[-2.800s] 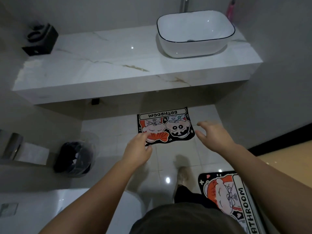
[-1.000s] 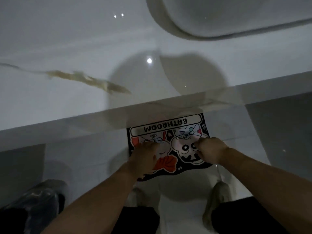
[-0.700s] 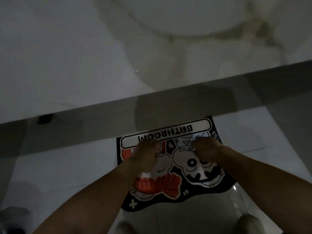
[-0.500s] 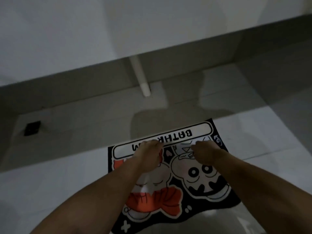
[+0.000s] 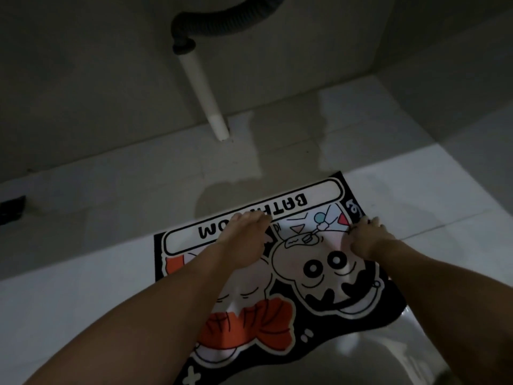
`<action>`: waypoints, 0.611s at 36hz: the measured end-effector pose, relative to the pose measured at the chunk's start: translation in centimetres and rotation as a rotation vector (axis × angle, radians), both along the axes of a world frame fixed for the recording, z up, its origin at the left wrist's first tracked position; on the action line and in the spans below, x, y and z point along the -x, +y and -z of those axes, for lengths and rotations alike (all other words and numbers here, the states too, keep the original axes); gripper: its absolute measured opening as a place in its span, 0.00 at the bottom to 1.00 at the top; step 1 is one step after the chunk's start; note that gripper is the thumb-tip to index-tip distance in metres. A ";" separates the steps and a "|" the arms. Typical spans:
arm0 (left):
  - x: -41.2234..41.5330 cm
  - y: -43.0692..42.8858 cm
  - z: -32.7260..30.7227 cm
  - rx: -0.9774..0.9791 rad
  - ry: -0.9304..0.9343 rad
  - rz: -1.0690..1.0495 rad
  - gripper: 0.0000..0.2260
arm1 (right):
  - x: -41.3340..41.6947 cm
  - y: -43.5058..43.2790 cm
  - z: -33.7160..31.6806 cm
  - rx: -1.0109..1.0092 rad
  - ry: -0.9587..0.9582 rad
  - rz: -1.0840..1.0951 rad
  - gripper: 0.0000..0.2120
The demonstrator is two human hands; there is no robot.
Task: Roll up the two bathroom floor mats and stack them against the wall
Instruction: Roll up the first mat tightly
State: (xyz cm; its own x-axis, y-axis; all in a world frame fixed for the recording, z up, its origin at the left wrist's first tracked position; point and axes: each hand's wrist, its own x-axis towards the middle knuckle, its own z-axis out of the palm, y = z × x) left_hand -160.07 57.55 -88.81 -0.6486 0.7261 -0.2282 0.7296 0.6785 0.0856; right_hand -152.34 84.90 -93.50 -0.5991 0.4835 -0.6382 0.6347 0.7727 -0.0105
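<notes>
Since half a second ago the right hand (image 5: pixel 366 238) has slid outward to the mat's right edge, while the left hand (image 5: pixel 244 236) stays on the lettering.

One mat (image 5: pixel 327 273), black with cartoon faces, lies flat on the pale floor (image 5: pixel 83 273), on the person's side of a white pipe (image 5: pixel 204 90) that comes down by the wall (image 5: pixel 83 79). Its straight "BATHROOM" edge is the side nearest the pipe and runs left to right, with the right end angled a little further away. The mat's near end is cut off by the frame, so its long axis cannot be told.

Both hands rest on the end towards the pipe. The left lies with fingers stretched flat over the middle letters. The right has bent fingers at the edge; whether it pinches the mat cannot be told.

Rolling has not begun. The likely move is to lift that lettered edge and roll it away from the pipe, towards the person. The second mat is out of view, and no container shows.
</notes>
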 end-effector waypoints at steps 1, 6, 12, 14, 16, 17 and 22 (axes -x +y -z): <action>0.0 0.1 -0.2 -0.019 0.002 -0.004 0.22 | -0.3 0.1 0.2 0.009 -0.001 0.051 0.36; -0.5 0.7 -1.1 -0.057 -0.030 0.027 0.23 | -1.2 0.8 0.6 0.088 0.129 0.098 0.18; -0.4 1.5 -1.6 -0.114 -0.035 0.018 0.21 | -0.6 -0.7 0.0 0.206 0.245 0.126 0.21; -0.4 2.1 -2.1 -0.143 -0.034 0.010 0.19 | -0.3 -1.7 -0.3 0.266 0.279 0.145 0.21; -0.5 2.9 -2.9 -0.158 -0.037 0.008 0.20 | 0.2 -2.2 -1.2 0.252 0.298 0.052 0.17; -0.4 3.3 -3.4 -0.158 -0.039 0.010 0.22 | 0.5 -2.2 -2.1 0.213 0.309 -0.055 0.15; 0.8 4.6 -5.9 -0.183 -0.041 0.002 0.30 | 4.1 -1.6 -9.2 0.057 0.395 -0.585 0.13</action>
State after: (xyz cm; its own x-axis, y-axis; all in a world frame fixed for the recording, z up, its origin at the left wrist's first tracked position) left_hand -160.82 62.11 -82.89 -0.6402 0.7591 -0.1181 0.7241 0.6476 0.2372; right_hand -156.48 83.35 -84.33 -0.9423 -0.0162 -0.3343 0.0560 0.9771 -0.2052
